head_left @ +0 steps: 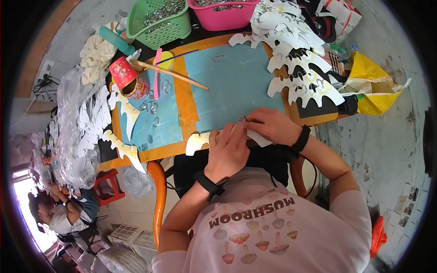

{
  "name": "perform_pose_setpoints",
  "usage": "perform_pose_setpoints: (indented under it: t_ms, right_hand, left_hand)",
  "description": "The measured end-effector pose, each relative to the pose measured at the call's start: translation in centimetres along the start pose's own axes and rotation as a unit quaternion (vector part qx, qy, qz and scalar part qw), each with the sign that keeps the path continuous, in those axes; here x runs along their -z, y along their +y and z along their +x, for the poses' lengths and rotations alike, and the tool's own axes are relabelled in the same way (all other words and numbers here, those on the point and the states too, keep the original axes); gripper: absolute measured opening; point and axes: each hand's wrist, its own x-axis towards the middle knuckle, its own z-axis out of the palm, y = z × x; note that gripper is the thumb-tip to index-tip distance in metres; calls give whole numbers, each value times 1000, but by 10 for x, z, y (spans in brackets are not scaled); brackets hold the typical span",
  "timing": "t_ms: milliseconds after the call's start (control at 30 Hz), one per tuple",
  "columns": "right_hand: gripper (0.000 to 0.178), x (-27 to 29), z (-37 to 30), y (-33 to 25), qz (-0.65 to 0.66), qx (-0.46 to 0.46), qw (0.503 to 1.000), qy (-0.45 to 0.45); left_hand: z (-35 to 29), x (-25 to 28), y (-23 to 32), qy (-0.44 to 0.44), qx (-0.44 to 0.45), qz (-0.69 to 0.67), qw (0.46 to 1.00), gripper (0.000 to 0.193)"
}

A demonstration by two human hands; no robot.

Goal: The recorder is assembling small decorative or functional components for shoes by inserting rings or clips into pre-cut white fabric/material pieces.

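Note:
At the near edge of the table, a white scalloped piece with yellowish smears (196, 144) lies under both hands. My left hand (228, 152) is closed over its middle, fingers pressed together on it. My right hand (274, 128) is pinched at the piece's upper edge, where a small metal ring (242, 118) stands up at the fingertips. The fingers partly hide the ring and the middle of the piece. Another loose metal ring (219, 58) lies farther off on the blue mat (232, 84), and several more rings (149, 107) are scattered at its left.
Green (160, 25) and pink (223, 16) baskets of metal parts stand at the back. Similar scalloped pieces (305, 86) pile up on the right. A wooden stick (175, 76) leans by a red cup (123, 73). A yellow bag (375, 82) sits right; another person (63, 218) sits far left.

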Motion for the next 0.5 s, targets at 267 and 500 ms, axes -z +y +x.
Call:
perform_pose_setpoints:
  t_ms: [267,500]
  right_hand:
    - [23,3,2,6,7,54,998,17]
    - [34,-1,-2,1,11,11,999,36]
  left_hand:
    - [8,17,1,-30,22,-8,999,48]
    - [8,21,7,-44,40,-13,998,52]
